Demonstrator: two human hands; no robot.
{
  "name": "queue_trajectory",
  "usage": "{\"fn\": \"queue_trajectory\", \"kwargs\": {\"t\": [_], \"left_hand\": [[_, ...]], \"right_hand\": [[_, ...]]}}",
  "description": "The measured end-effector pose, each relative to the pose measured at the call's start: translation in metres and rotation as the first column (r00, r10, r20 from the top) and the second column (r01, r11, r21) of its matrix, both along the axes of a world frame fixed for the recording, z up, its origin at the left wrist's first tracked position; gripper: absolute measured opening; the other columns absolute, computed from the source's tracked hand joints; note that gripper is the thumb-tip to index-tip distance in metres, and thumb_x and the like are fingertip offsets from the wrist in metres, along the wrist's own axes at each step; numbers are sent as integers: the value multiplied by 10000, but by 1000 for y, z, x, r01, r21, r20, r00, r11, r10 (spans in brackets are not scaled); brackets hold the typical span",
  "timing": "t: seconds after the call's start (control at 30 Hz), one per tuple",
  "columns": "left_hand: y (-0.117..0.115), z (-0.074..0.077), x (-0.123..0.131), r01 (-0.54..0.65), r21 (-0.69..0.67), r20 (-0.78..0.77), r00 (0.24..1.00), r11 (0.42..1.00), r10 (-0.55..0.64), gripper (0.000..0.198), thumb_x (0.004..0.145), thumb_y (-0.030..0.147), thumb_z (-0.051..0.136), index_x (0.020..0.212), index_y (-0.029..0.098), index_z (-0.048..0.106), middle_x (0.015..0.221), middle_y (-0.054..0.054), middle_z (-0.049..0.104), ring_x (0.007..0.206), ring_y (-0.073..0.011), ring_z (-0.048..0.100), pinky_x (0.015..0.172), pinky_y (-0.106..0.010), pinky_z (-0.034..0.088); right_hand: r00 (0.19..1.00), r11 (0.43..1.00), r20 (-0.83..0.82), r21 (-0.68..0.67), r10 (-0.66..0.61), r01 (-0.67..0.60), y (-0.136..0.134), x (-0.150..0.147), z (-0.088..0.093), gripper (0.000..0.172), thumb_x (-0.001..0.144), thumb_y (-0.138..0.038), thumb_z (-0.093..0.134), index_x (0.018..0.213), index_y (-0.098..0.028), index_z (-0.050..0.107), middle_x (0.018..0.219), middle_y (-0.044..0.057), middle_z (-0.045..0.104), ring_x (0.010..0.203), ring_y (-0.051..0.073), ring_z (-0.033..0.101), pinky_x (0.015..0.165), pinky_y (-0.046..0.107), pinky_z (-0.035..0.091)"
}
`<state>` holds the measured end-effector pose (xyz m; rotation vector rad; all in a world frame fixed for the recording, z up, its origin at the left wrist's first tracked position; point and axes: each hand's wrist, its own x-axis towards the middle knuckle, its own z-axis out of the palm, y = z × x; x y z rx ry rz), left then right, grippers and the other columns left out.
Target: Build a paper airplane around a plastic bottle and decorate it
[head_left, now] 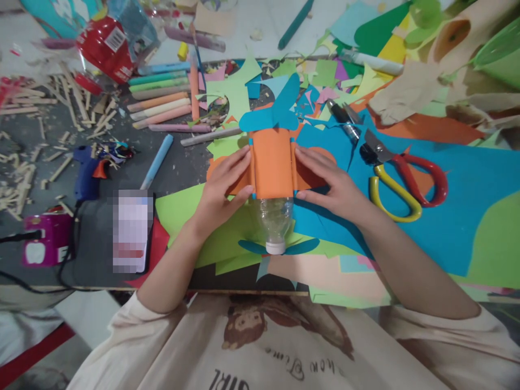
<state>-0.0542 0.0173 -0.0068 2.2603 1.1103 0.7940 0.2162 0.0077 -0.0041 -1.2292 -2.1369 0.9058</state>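
Note:
A clear plastic bottle wrapped in orange paper lies on the table, its white cap facing me. Orange paper wings stick out at both sides, with thin rolled strips along the joins. Blue paper pieces stand at the far end, and a blue blade-shaped strip crosses by the cap. My left hand grips the left side, thumb and fingertips against the strip and wing. Mirroring it, my right hand holds the right side the same way. Both palms partly cover the wings.
Scissors with red and yellow handles lie right, on blue paper. Left are a phone, a blue glue gun with its cord, a purple box and wooden stick pieces. Markers and paper scraps cover the back.

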Motion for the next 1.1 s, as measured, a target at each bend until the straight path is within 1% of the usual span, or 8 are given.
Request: {"fn": "queue_trajectory", "kwargs": {"t": [0.27, 0.43, 0.6, 0.77, 0.87, 0.97, 1.03, 1.1], "left_hand": [[3, -5, 2, 19, 4, 54, 998, 1000, -19, 551, 926, 544, 469, 1422, 306, 433, 1456, -78, 488, 1343, -274, 472, 1120, -432, 419], [2, -4, 3, 25, 0, 54, 998, 1000, -25, 536, 932, 516, 482, 1428, 322, 422, 1462, -76, 478, 1352, -249, 462, 1124, -399, 415], [2, -4, 4, 4, -40, 36, 999, 999, -3, 553, 924, 575, 442, 1417, 323, 437, 1466, -67, 474, 1352, -273, 459, 1122, -428, 411], [1, -2, 4, 35, 10, 59, 998, 999, -35, 511, 945, 490, 467, 1434, 363, 390, 1479, -50, 461, 1357, -268, 458, 1126, -413, 405], [-1, 0, 5, 18, 31, 43, 999, 999, -19, 500, 950, 458, 476, 1428, 338, 389, 1467, -64, 472, 1361, -264, 453, 1134, -426, 397], [-2, 1, 4, -42, 26, 5, 999, 999, 41, 555, 934, 507, 483, 1429, 286, 364, 1470, -95, 464, 1373, -279, 434, 1142, -458, 384], [-2, 0, 2, -75, 6, -3, 997, 997, 75, 634, 905, 553, 511, 1448, 288, 316, 1501, -87, 425, 1397, -291, 396, 1161, -460, 360], [-2, -1, 1, -91, -27, -12, 996, 996, 91, 701, 883, 591, 522, 1468, 298, 271, 1529, -70, 385, 1422, -307, 351, 1178, -471, 331]], "right_hand": [[1000, 1000, 5, -4, -7, 7, 0, -1, -2, 743, 831, -655, 523, 1477, -327, 356, 1517, 39, 430, 1430, 298, 347, 1172, 545, 284], [1000, 1000, -12, 7, -3, 3, 0, -2, -2, 758, 827, -654, 530, 1481, -317, 349, 1529, 49, 406, 1432, 298, 343, 1174, 540, 281], [1000, 1000, 13, -8, 3, -3, 0, -1, -1, 744, 836, -653, 518, 1484, -334, 339, 1529, 35, 409, 1441, 299, 324, 1177, 543, 275], [999, 1000, 21, -16, 24, -23, -1, -2, 1, 732, 862, -632, 495, 1500, -329, 301, 1541, 32, 392, 1451, 286, 303, 1183, 527, 273], [1000, 1000, 14, 4, 22, -22, -1, -2, 0, 720, 872, -614, 492, 1500, -315, 304, 1541, 42, 393, 1449, 291, 308, 1180, 529, 278], [1000, 998, 9, 63, -28, 27, -4, -3, -1, 694, 879, -610, 477, 1487, -312, 330, 1531, 50, 413, 1433, 305, 341, 1168, 547, 296], [995, 986, 6, 133, -99, 98, -8, -4, 1, 667, 877, -596, 489, 1468, -314, 359, 1519, 58, 430, 1416, 316, 370, 1157, 559, 313], [984, 961, 4, 216, -176, 171, -16, -7, 6, 587, 893, -529, 507, 1432, -319, 409, 1492, 69, 467, 1390, 315, 414, 1140, 562, 342]]}}
